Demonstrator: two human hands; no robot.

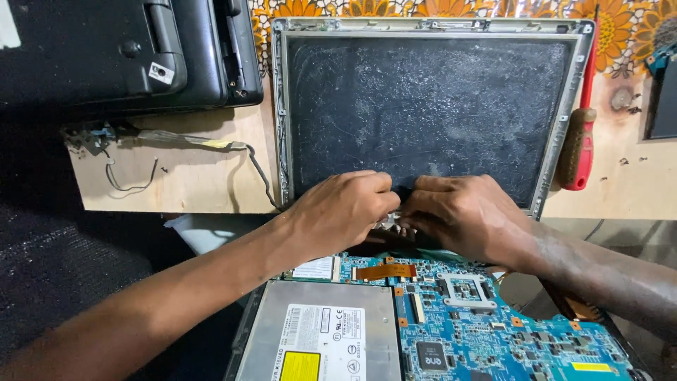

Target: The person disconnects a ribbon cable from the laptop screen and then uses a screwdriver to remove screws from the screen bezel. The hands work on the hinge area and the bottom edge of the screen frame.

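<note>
Closest to you lies the silver optical drive, and beside it the blue motherboard of an opened laptop. Just beyond them your left hand and your right hand meet at the lower edge of the dusty screen panel. Both grips are curled and pressed together on a small metal part at the hinge; what exactly they pinch is hidden. Right of your right hand, a red screwdriver lies on the table.
</note>
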